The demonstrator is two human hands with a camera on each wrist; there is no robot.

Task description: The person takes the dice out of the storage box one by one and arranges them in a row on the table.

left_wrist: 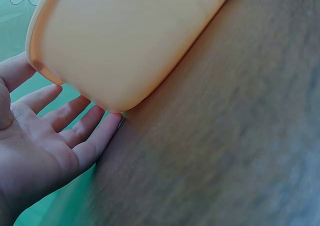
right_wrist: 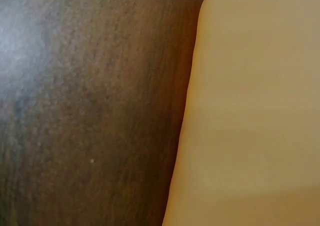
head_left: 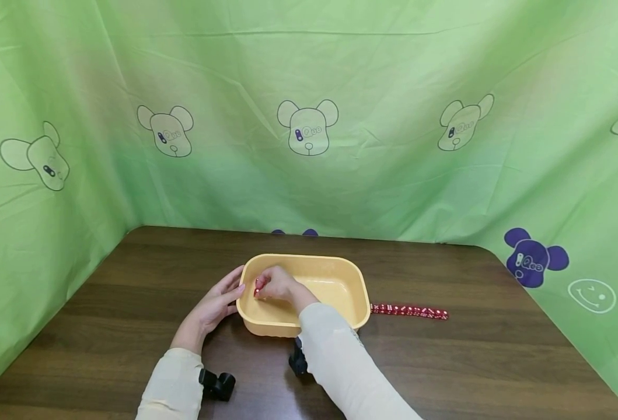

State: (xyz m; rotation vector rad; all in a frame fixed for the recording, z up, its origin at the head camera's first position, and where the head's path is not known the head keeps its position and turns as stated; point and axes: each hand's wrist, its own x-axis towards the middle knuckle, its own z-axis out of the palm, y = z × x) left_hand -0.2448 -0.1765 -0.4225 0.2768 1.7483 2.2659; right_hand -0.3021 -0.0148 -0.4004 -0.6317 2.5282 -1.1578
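Observation:
A yellow plastic basin (head_left: 335, 291) stands on the wooden table. Inside its left end, my right hand (head_left: 277, 284) pinches red dice (head_left: 257, 291) low over the floor; the fingers partly cover them, so their number is unclear. At the basin's left end is my left hand (head_left: 215, 303), its spread fingers against the outer wall and its thumb at the rim. The left wrist view shows these fingertips (left_wrist: 112, 117) touching the lower edge of the basin wall (left_wrist: 125, 41). Only the basin's outer side (right_wrist: 250, 106) and table appear in the right wrist view, without the right hand.
To the right of the basin, a narrow strip of several red dice (head_left: 408, 311) with white pips lies in line on the table (head_left: 471, 361). Green fabric (head_left: 309, 186) with printed bear heads hangs behind and at both sides.

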